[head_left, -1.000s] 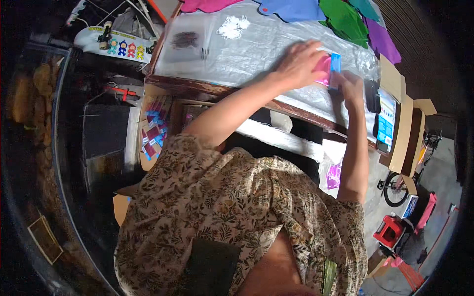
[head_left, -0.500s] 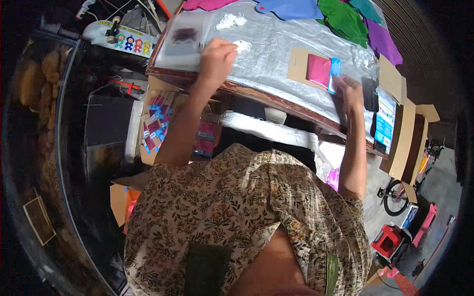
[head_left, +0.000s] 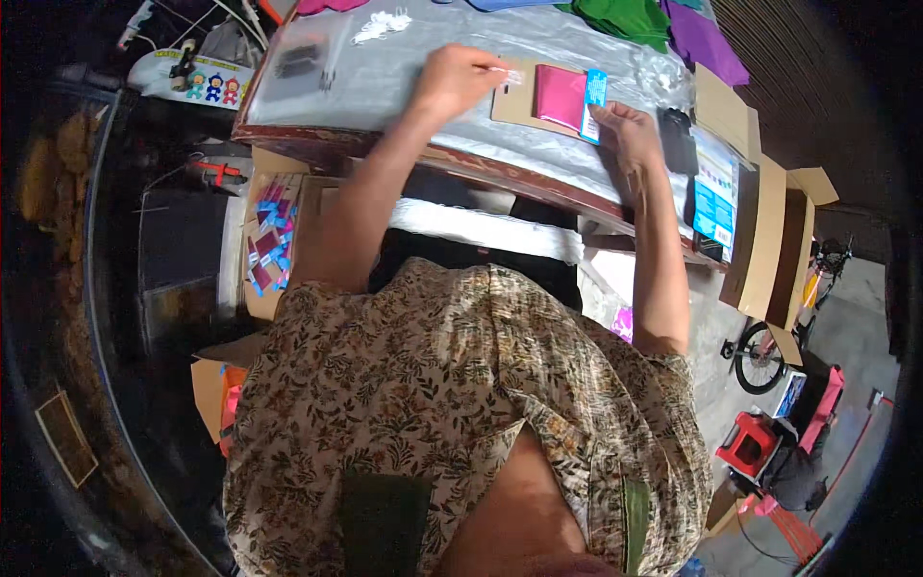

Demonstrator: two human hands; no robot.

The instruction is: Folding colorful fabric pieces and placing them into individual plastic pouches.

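Observation:
My left hand (head_left: 460, 82) is closed in a pinch on a small tangle of thin white loops (head_left: 512, 76), over the left end of a flat brown cardboard piece (head_left: 512, 104). On that cardboard lies a flat, shiny, folded pink packet (head_left: 559, 94). A blue printed card (head_left: 595, 94) stands along its right edge. My right hand (head_left: 627, 130) holds the lower part of this card between thumb and fingers. Farther left, a pile of white loops (head_left: 382, 26) rests on the silver table cover (head_left: 404, 96).
Clear bags (head_left: 303, 62) lie at the table's left end; green cloth (head_left: 615, 21) and purple cloth (head_left: 707, 43) at the far right. Black packets (head_left: 677, 139) and open cardboard boxes (head_left: 760, 231) stand right. Below left, a box holds several pink-and-blue packets (head_left: 269, 236).
My left hand has moved right, from beside the white loops to the cardboard, carrying some loops. My right hand stays at the blue card. The whole view has shifted.

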